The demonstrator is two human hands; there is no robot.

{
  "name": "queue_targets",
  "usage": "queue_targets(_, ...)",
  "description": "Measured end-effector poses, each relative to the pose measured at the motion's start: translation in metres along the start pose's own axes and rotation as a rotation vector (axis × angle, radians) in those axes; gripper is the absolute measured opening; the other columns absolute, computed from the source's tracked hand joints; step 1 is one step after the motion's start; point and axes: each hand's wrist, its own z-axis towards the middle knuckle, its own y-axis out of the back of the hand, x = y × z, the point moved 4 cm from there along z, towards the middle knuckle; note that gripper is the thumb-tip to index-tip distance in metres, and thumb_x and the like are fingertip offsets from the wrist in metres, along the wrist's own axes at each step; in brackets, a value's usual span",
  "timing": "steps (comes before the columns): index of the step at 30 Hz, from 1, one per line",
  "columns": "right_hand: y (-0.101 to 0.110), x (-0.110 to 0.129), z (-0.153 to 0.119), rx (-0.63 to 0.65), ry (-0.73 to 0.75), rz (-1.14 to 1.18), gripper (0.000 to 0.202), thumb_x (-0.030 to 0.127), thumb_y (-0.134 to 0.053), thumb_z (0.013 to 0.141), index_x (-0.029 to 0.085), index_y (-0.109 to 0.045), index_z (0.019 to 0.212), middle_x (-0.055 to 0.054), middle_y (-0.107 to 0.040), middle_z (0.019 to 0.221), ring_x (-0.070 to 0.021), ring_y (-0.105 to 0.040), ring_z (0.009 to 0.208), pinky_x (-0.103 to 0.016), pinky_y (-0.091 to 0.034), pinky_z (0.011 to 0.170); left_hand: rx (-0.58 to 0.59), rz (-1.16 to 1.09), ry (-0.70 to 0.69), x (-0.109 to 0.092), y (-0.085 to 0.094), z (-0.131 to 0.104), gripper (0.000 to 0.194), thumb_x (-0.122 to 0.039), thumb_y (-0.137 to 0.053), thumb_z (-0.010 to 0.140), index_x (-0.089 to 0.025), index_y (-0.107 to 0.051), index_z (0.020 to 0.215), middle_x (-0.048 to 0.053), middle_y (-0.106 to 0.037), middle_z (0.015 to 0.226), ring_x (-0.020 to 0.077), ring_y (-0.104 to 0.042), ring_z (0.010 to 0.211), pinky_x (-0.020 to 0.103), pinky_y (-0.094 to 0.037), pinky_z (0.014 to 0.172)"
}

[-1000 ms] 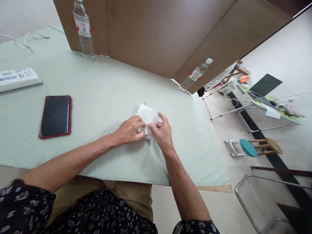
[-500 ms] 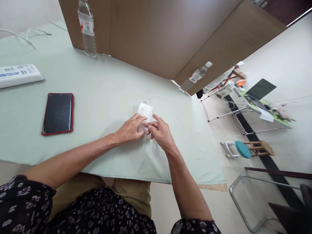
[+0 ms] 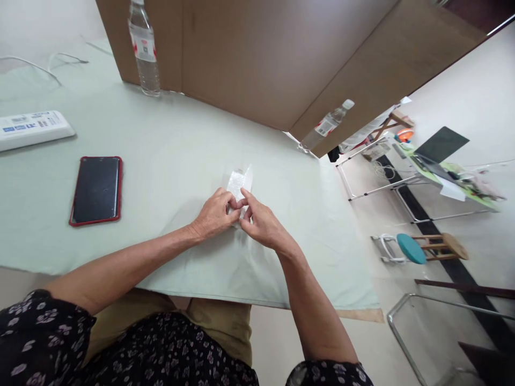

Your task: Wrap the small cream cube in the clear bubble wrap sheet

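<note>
1. Fingers of the left hand curl inward, thumb and index nearly together, pinching the near part of a small plastic packet.
2. Right-hand fingers bend toward them, thumb and index slightly parted; whether this right hand grips any film cannot be told, as the fingertips overlap the packet.
3. That packet lies on the pale green cloth, well to the right of the red-cased tablet, a translucent flap rising at its far end; the hands hide its near end.
4. Beyond the tablet, to its left, sits a white case with blue print; farther back trails a white cable.
5. Past the tablet's far side, a cardboard panel stands upright, blocking the view behind.
6. One water bottle stands before the panel, beyond the tablet and slightly right; another bottle is far to the tablet's right.
7. Farthest right of the tablet, off the cloth, are a laptop on a folding table, a teal-topped stool and a wooden stool.
</note>
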Motion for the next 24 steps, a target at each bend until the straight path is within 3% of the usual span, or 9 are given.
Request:
queue_targets(3, 0.006, -0.016, -0.001, -0.086, 0.009, 0.235, 0.073, 0.019, -0.052, 0.082, 0.022, -0.035, 0.153, -0.009, -0.070, 0.116, -0.0110, -0.057, 0.065, -0.030, -0.051, 0.066, -0.010, 0.050, -0.020, 0.003, -0.003, 0.000, 0.014, -0.012, -0.064, 0.075, -0.020, -0.053, 0.074, -0.002, -0.050, 0.078, 0.0138, -0.051, 0.070, 0.028, -0.045, 0.068)
queue_targets(6, 0.009, -0.031, 0.003, -0.250, -0.022, 0.238, 0.066, 0.023, -0.052, 0.085, 0.018, -0.038, 0.150, -0.009, -0.073, 0.111, -0.0142, -0.059, 0.073, -0.031, -0.050, 0.069, -0.009, 0.125, -0.047, 0.003, -0.003, -0.002, 0.011, -0.016, -0.064, 0.077, -0.019, -0.057, 0.083, 0.001, -0.056, 0.087, 0.0143, -0.054, 0.071, 0.030, -0.047, 0.068)
queue_targets(9, 0.004, -0.038, 0.014, -0.238, -0.022, 0.161, 0.060, 0.023, -0.052, 0.086, 0.016, -0.046, 0.145, -0.010, -0.075, 0.107, -0.0172, -0.061, 0.080, -0.034, -0.051, 0.074, -0.034, 0.266, -0.185, -0.003, -0.002, -0.005, 0.029, -0.016, -0.060, 0.080, -0.019, -0.062, 0.109, 0.006, -0.061, 0.108, 0.0168, -0.059, 0.080, 0.031, -0.049, 0.072)
queue_targets(11, 0.002, -0.040, 0.019, -0.219, -0.023, 0.160, 0.057, 0.025, -0.053, 0.085, 0.016, -0.051, 0.142, -0.009, -0.076, 0.105, -0.0174, -0.062, 0.081, -0.034, -0.051, 0.075, -0.016, 0.378, -0.334, -0.008, -0.003, -0.006, 0.034, -0.013, -0.055, 0.083, -0.020, -0.063, 0.116, 0.009, -0.063, 0.116, 0.0197, -0.061, 0.090, 0.033, -0.049, 0.075)
queue_targets(14, 0.005, -0.048, 0.021, -0.292, -0.068, 0.221, 0.055, 0.030, -0.058, 0.082, 0.018, -0.056, 0.135, -0.008, -0.074, 0.108, -0.0146, -0.060, 0.076, -0.032, -0.051, 0.072, 0.046, 0.461, -0.455, -0.010, -0.005, -0.005, 0.024, -0.012, -0.051, 0.086, -0.019, -0.068, 0.102, 0.008, -0.068, 0.107, 0.0221, -0.061, 0.093, 0.034, -0.049, 0.078)
queue_targets(18, 0.011, -0.067, 0.021, -0.383, -0.304, 0.419, 0.060, 0.038, -0.068, 0.074, 0.015, -0.058, 0.129, -0.011, -0.072, 0.110, -0.0146, -0.062, 0.075, -0.029, -0.052, 0.062, 0.052, 0.448, -0.451, -0.006, -0.004, -0.003, 0.020, -0.013, -0.051, 0.088, -0.019, -0.069, 0.095, 0.008, -0.068, 0.103, 0.0225, -0.061, 0.094, 0.033, -0.050, 0.078)
queue_targets(21, 0.006, -0.073, 0.032, -0.319, -0.437, 0.584, 0.064, 0.039, -0.075, 0.067, 0.012, -0.060, 0.124, -0.008, -0.072, 0.094, -0.0163, -0.063, 0.071, -0.026, -0.048, 0.050, 0.049, 0.436, -0.445, -0.006, -0.004, -0.004, 0.021, -0.013, -0.051, 0.089, -0.018, -0.069, 0.097, 0.009, -0.068, 0.103, 0.0232, -0.060, 0.095, 0.035, -0.050, 0.080)
queue_targets(24, 0.001, -0.070, 0.050, -0.252, -0.416, 0.647, 0.048, 0.041, -0.079, 0.063, 0.014, -0.067, 0.100, 0.001, -0.064, 0.069, -0.0120, -0.053, 0.056, -0.024, -0.040, 0.045, 0.060, 0.418, -0.435, -0.005, -0.004, -0.004, 0.021, -0.013, -0.050, 0.090, -0.017, -0.069, 0.098, 0.010, -0.068, 0.102, 0.0236, -0.060, 0.094, 0.035, -0.050, 0.079)
